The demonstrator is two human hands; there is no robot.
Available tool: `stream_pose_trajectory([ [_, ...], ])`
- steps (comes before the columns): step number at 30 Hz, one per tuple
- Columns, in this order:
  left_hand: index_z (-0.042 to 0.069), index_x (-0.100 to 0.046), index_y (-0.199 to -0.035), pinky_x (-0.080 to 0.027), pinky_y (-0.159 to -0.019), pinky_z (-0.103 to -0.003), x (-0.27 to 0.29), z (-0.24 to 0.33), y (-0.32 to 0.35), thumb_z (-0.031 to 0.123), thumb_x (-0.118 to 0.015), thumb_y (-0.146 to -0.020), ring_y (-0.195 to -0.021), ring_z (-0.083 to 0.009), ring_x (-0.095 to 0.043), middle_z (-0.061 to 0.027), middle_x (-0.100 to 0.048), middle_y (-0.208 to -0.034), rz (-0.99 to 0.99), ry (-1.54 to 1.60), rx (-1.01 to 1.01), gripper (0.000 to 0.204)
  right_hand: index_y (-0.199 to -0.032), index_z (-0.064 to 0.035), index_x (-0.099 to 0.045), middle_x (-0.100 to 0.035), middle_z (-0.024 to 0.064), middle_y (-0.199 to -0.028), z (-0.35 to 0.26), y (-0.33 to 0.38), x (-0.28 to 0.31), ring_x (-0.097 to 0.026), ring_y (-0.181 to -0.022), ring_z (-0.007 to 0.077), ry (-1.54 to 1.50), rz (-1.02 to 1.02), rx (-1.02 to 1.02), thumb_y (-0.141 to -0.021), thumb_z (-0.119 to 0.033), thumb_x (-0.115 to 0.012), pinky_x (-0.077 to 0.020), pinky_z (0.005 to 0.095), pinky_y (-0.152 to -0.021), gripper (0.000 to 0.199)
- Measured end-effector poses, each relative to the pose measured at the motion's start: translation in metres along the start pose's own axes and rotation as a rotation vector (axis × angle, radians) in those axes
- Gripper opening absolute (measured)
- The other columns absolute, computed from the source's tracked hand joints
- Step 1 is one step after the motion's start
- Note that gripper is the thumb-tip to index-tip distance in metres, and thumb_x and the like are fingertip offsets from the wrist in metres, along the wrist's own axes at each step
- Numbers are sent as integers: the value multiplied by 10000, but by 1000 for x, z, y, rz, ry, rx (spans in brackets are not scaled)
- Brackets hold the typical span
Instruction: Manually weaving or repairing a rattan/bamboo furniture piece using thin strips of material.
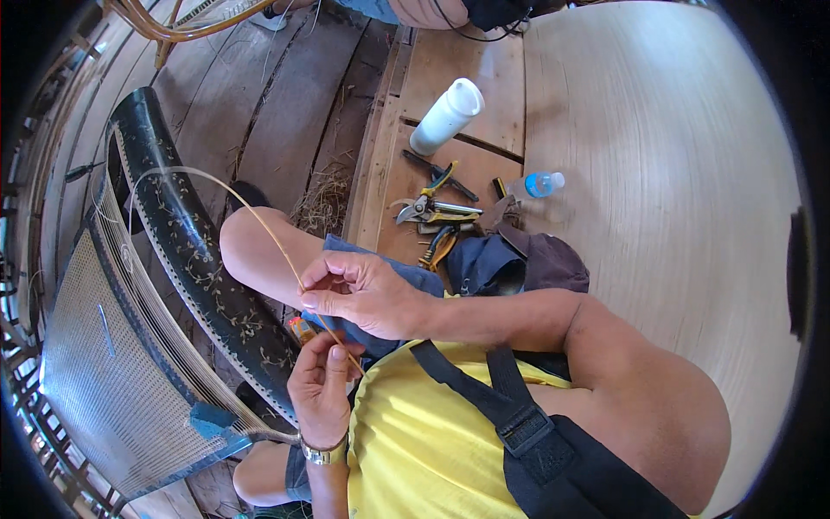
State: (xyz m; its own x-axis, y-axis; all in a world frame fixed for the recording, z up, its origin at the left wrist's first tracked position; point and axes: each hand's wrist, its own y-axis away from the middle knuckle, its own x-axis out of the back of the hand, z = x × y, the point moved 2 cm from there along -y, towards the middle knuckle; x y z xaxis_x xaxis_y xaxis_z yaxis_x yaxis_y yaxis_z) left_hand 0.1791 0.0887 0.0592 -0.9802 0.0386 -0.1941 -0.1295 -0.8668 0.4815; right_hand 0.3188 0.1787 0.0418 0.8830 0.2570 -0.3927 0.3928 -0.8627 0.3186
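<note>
A thin tan cane strip (270, 227) runs between my hands and arcs up and to the left, its far end drooping beside the woven work. My right hand (373, 298) pinches it between thumb and fingertips. Below, my left hand (322, 389), with a metal watch on the wrist, grips the strip near its lower end, by my yellow shirt. To the left lies a tightly woven panel (121, 372) with loose-looking parallel strands (169, 324) along its edge. Next to it curves a glossy black piece with a pale floral pattern (194, 233). A blue block-like thing (210, 419) rests on the panel's lower corner.
On the wooden platform lie pruning shears (424, 206), yellow-handled pliers (441, 245), a white cylinder (445, 117), a water bottle (538, 184) and a dark cap (555, 261). Cane scraps (327, 195) litter the plank floor. A person's legs (424, 12) and a bent-cane frame (186, 33) show beyond.
</note>
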Motion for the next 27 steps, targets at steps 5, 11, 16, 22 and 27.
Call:
stream_pose_trajectory([
  [5, -8, -585, -1137, -488, -752, -224, 14, -7, 5, 45, -574, -990, -821, -104, -626, -90, -700, -935, 120, 2, -60, 157, -967, -14, -672, -673, 85, -889, -31, 11, 61, -639, -882, 163, 739, -83, 55, -921, -186, -679, -512, 309, -813, 179],
  [11, 5, -557, -1139, -529, -728, -281, 77, -23, 17, 69, -550, -1005, -775, -162, -637, -100, -663, -891, 350, 259, -154, 148, -1235, -127, -606, -643, 140, -1108, 9, 36, 260, -612, -1007, 378, 1743, 321, -100, -831, -139, -656, -519, 462, -840, 407],
  [16, 19, -549, -1147, -540, -681, -290, 99, -28, 22, 92, -543, -1017, -744, -179, -637, -97, -654, -895, 390, 314, -130, 149, -1323, -195, -551, -559, 96, -1227, 20, -1, 285, -575, -1100, 327, 1926, 162, 294, -795, -165, -690, -521, 430, -865, 547],
  [22, 29, -554, -1148, -541, -669, -281, 97, -30, 21, 106, -554, -1016, -744, -180, -641, -102, -656, -909, 383, 322, -143, 153, -1032, -124, -577, -547, 87, -1098, 45, -21, 298, -597, -982, 285, 2078, 5, 440, -800, -179, -670, -525, 412, -842, 256],
  [27, 35, -555, -1141, -547, -655, -272, 101, -30, 22, 108, -559, -1014, -732, -172, -644, -100, -662, -910, 398, 353, -141, 147, -1051, -124, -595, -567, 102, -1024, 25, 7, 282, -594, -996, 307, 2026, 135, 312, -798, -153, -665, -521, 409, -829, 264],
])
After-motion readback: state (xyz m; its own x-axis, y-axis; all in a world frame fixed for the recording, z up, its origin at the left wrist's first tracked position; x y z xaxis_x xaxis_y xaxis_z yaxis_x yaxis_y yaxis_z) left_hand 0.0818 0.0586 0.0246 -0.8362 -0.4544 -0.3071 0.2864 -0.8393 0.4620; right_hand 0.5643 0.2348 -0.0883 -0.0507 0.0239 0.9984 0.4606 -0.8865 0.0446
